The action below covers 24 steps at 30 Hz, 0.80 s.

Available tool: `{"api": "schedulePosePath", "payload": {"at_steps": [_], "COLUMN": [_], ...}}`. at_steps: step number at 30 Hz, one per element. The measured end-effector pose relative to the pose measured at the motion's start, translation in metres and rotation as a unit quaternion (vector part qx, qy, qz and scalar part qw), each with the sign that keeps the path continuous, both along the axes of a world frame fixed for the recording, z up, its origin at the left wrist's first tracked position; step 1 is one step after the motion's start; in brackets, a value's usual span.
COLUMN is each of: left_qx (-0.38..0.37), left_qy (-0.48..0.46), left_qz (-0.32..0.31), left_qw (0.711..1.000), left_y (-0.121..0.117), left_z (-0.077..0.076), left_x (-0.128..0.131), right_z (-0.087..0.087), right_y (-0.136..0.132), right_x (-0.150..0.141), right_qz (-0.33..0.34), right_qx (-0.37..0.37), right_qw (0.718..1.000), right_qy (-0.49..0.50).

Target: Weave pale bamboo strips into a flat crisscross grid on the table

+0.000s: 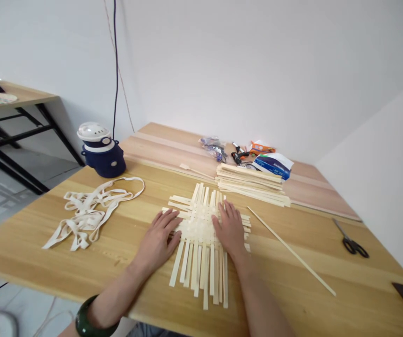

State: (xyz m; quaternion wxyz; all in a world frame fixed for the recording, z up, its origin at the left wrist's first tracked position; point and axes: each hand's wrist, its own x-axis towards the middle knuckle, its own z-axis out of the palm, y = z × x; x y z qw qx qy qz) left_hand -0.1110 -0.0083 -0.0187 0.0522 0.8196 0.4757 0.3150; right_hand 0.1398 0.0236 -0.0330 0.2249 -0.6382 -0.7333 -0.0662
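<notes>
A mat of pale flat strips, woven crosswise in the middle with loose ends sticking out on all sides, lies flat on the wooden table. My left hand rests on its left edge, fingers stretched out over the strip ends. On the right part of the weave lies my right hand, its fingers spread and flat. Neither hand grasps anything. A single loose strip lies slantwise to the right of the mat.
Behind the mat sits a stack of strips, with a blue box and a glue gun beyond. White fabric tape lies tangled at left near a blue-and-white jug. Scissors lie far right on the table.
</notes>
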Motion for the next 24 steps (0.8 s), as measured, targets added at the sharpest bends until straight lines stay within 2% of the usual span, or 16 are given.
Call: {"api": "schedulePosePath", "payload": {"at_steps": [6, 11, 15, 17, 20, 24], "left_qx": [0.022, 0.121, 0.127, 0.101, 0.042, -0.014], "left_qy": [0.015, 0.005, -0.016, 0.017, 0.084, 0.121], "left_qz": [-0.002, -0.028, -0.064, -0.050, 0.006, 0.027], "left_qw": [1.000, 0.992, 0.990, 0.993, 0.996, 0.992], "left_y": [-0.003, -0.009, 0.005, 0.020, 0.042, 0.053], "left_z": [0.007, 0.034, 0.051, 0.051, 0.041, 0.024], "left_x": [0.001, 0.012, 0.033, 0.045, 0.059, 0.064], "right_z": [0.005, 0.010, 0.006, 0.005, 0.007, 0.013], "right_y": [0.000, -0.001, 0.001, 0.000, -0.002, -0.004], "right_x": [-0.002, -0.005, -0.005, -0.005, -0.005, -0.006], "right_qz": [-0.014, -0.027, -0.028, -0.022, 0.007, 0.039], "right_qx": [-0.045, -0.070, -0.038, 0.006, 0.075, 0.094], "right_qw": [0.999, 0.997, 0.999, 1.000, 0.997, 0.995], "right_qy": [0.001, -0.009, -0.015, -0.015, -0.009, 0.005]}}
